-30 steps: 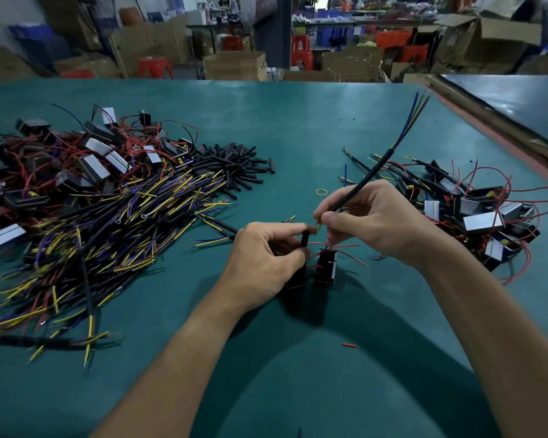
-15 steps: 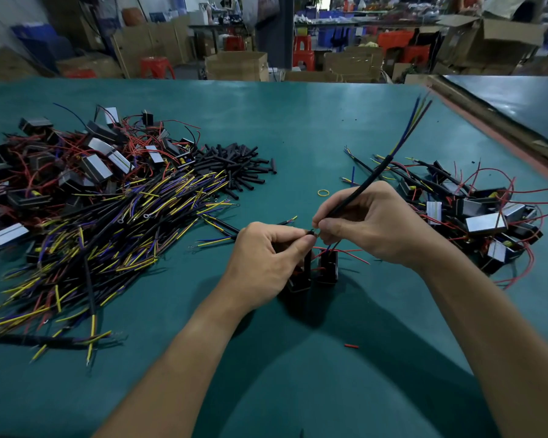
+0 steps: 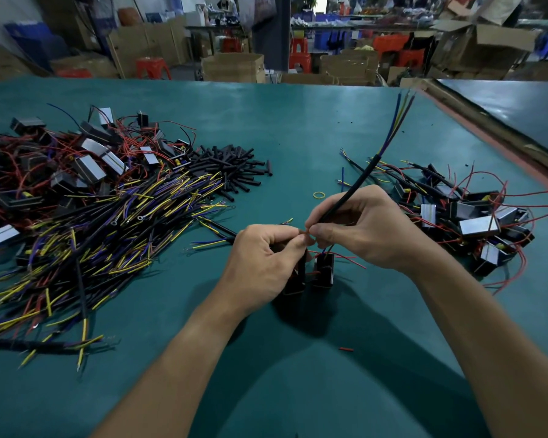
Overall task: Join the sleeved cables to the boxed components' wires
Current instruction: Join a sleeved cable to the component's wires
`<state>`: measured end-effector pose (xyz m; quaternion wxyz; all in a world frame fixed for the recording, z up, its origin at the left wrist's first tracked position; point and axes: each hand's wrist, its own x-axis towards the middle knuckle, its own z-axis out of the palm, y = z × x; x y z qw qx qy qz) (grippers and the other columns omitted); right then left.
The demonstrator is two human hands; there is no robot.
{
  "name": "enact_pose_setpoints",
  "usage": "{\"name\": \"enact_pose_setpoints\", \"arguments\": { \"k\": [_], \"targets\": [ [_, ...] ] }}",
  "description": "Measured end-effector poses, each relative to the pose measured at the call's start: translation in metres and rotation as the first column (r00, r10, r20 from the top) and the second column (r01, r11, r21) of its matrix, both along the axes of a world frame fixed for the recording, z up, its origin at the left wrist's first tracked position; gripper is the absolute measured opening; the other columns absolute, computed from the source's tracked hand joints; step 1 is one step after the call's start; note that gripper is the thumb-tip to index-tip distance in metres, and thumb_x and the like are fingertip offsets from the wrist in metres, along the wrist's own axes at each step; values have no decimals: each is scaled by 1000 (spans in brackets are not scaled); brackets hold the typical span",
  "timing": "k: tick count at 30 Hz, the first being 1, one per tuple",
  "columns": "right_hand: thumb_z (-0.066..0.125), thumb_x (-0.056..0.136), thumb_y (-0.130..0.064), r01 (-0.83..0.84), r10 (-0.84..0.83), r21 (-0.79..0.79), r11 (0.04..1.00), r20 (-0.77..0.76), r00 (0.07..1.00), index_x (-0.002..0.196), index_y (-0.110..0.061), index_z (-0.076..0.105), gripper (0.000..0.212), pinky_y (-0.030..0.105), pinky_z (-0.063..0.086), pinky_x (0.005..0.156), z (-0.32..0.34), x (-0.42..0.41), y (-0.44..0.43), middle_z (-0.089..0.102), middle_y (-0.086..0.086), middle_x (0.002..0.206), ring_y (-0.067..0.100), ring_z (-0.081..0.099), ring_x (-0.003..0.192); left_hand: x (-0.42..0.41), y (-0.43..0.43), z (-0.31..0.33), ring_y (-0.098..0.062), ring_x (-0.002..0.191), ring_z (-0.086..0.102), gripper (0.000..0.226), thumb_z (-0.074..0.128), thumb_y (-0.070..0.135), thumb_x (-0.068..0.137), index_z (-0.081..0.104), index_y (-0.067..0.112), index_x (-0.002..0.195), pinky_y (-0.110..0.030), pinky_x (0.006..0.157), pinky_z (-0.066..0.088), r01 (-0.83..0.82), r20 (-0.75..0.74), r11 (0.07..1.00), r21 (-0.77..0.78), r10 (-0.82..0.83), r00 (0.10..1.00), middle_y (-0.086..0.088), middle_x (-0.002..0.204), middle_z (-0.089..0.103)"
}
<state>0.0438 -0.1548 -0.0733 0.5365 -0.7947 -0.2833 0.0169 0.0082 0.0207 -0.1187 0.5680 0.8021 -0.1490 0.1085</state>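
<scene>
Head view: right hand [image 3: 370, 230] grips sleeved cable [image 3: 356, 184] slanting up-right; left hand [image 3: 263, 260] pinches wire [image 3: 305, 234].

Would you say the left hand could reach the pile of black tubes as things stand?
Likely yes, once it lets go: the left hand pinches a wire with the right hand, and bare mat lies before the tube pile.

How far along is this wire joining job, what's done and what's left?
Likely done: the pile on the right, boxes with black cables attached. In hand: the right hand holds a black cable, the left hand pinches a thin wire against its end, above a black box. Left: the heap of loose cables and boxes on the left.
</scene>
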Motion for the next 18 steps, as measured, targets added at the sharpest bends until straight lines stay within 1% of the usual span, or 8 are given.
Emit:
{"name": "enact_pose_setpoints", "arguments": {
  "k": [3,5,8,10,11,14,16,18],
  "targets": [
    [70,83,7,-13,13,-30,999,0,1000,79,-5,73,13,31,58,66,1,1,-3,71,7,66,14,65,60,1,-1,0,-15,58,45,32,56,31,90,66,5,73,-46,54,42,12,-10,1000,9,-12,1000,-24,68,58],
    [71,83,5,-33,32,-71,997,-14,999,79,-8,74,15,26,57,64,3,1,-5,71,6,65,13,66,61,0,-1,-1,-15,58,45,29,55,31,90,67,8,76,-46,53,42,25,-24,1000,14,-25,999,-22,66,57],
    [72,83,0,-55,51,-121,991,-30,998,76,-16,74,17,28,54,63,4,2,-9,72,1,65,12,66,62,-2,-1,-1,-11,58,47,25,56,32,90,71,13,81,-38,52,42,38,-43,999,23,-37,998,-2,61,56],
    [72,83,-1,-64,60,-130,989,-35,998,75,-15,74,17,31,55,64,4,2,-10,72,6,66,15,67,62,-3,-2,1,-7,58,49,24,56,30,91,72,13,81,-29,54,42,56,-57,998,17,-55,997,6,62,58],
    [72,84,0,-69,65,-137,988,-34,997,76,-14,74,16,31,56,64,5,2,-11,71,7,66,16,67,62,-3,-2,1,-7,58,49,26,56,29,91,70,10,80,-29,55,42,72,-62,997,20,-71,996,3,61,58],
    [69,84,1,-96,98,-183,978,2,995,77,-13,72,17,26,55,60,5,2,-12,70,3,65,12,66,60,-4,-2,5,-13,58,45,31,54,21,95,63,1,72,-34,55,38,133,-96,991,8,-131,987,-17,62,53],
    [69,85,1,-101,111,-205,974,37,993,78,-14,71,16,23,51,58,4,2,-11,69,4,66,14,66,60,-4,-2,7,-13,57,49,32,54,12,98,62,0,70,-28,55,39,162,-145,985,-66,-170,975,-16,60,57],
    [69,85,1,-105,115,-183,978,46,992,80,-12,70,14,31,53,61,4,2,-11,69,7,68,22,68,63,-4,-2,9,-19,58,55,28,52,9,98,66,1,75,-25,55,45,173,-206,971,-167,-206,957,-12,61,64]
  ]
}}
